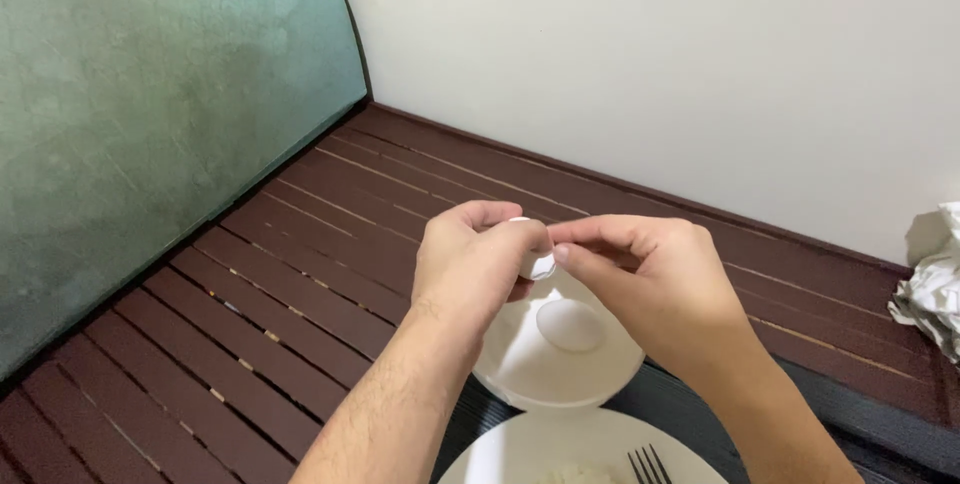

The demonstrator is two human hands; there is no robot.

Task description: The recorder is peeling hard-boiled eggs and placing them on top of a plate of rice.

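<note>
My left hand and my right hand meet over a small white bowl. Both pinch a small white egg-like object between their fingertips. Inside the bowl lies a peeled white egg. Nearer to me is a white plate with a dark fork and a bit of white food on it.
The dishes sit on a dark slatted wooden surface in a corner between a green-grey wall and a white wall. A crumpled white paper or bag lies at the right edge.
</note>
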